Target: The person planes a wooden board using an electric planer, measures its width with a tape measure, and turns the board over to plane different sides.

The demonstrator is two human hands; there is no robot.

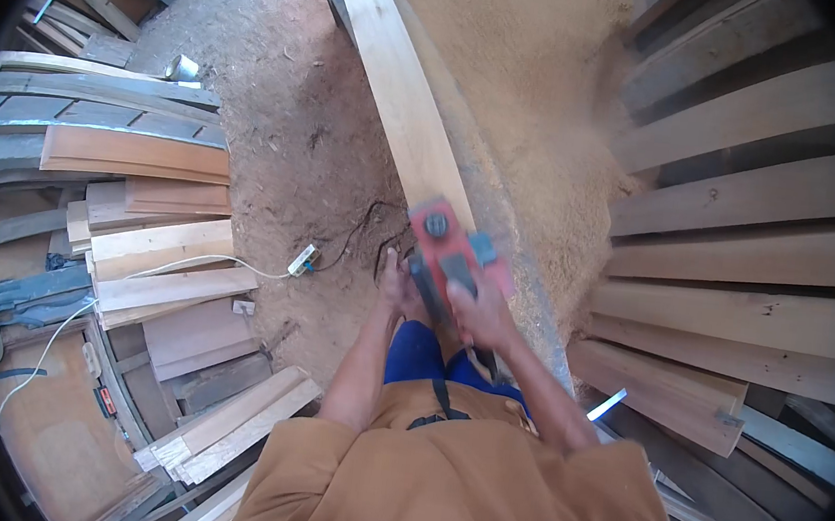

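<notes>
A red electric hand planer (458,239) with a dark round knob rests on a long pale wooden board (391,67). My right hand (481,312) is wrapped around the planer's rear handle. To the left of the tool, beside the board, is my left hand (398,287), its fingers curled. A black cord (347,242) loops close to those fingers, but what they grip is unclear. The cord leads to a white extension socket (304,261) on the dirt floor.
Sawdust (526,70) lies thick to the right of the board. Long planks (743,217) line the right side. Stacked boards (154,235) fill the left, crossed by a white cable (186,260). A small white pot (183,67) stands at upper left.
</notes>
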